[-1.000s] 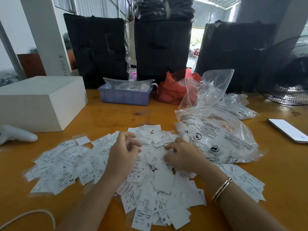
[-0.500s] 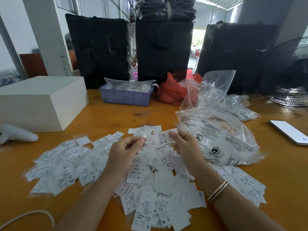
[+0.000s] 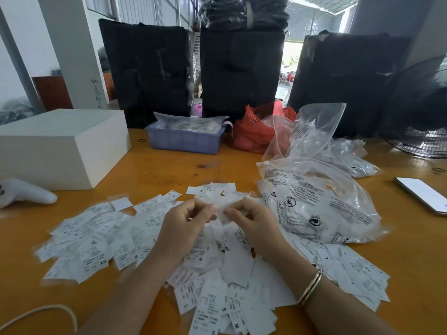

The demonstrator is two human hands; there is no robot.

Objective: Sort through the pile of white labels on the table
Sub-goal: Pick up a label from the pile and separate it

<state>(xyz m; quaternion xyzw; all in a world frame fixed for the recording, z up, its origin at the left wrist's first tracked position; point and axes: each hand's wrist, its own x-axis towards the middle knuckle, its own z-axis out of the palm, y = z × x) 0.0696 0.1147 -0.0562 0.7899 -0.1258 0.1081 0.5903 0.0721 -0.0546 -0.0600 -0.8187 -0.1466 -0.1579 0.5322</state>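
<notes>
— Labels (image 3: pixel 212 259): thin, light, limp slips, judged easily scattered by a draught and prone to cling in stacks. How is a single one best taken?

— By an edge, pinched between thumb and forefinger; a flat press would likely drag several at once. A small label (image 3: pixel 220 208) is held up between both hands just above the pile. Fingers of the left hand (image 3: pixel 183 228) are curled and pinched on its left edge, fingers of the right hand (image 3: pixel 254 226) likewise on its right edge.

— Appearance noted?

— White, rectangular, black print; size letters XS, M, S, L can be read on several. Many are blurred.

— Location?

— Spread loosely across the orange table (image 3: pixel 169 170), overlapping, near the front edge, with a clear printed bag (image 3: pixel 321 209) touching the pile on the right.
</notes>
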